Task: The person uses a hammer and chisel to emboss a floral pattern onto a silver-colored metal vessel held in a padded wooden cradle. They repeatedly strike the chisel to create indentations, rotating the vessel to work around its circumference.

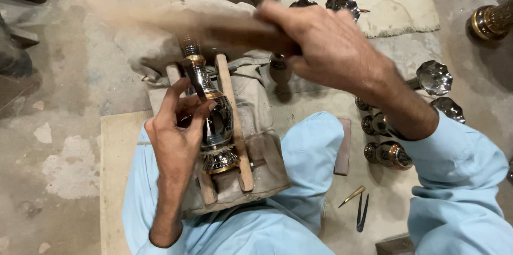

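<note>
Seated cross-legged, a person's left hand pinches a thin dark chisel against an engraved metal vase lying between wooden slats on the lap. Right hand is clenched around a blurred wooden mallet above it.

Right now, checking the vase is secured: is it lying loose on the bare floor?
No, the vase lies cradled between two wooden slats on cloth.

The vase under the left hand is showing polished metal, dark and glossy with brassy engraved bands, and it is lying between two bare, matt wooden slats on rough, worn beige cloth. The right hand is gripping a smooth wooden handle, blurred. More shiny metal pieces are sitting on the rough, patchy concrete floor.
</note>
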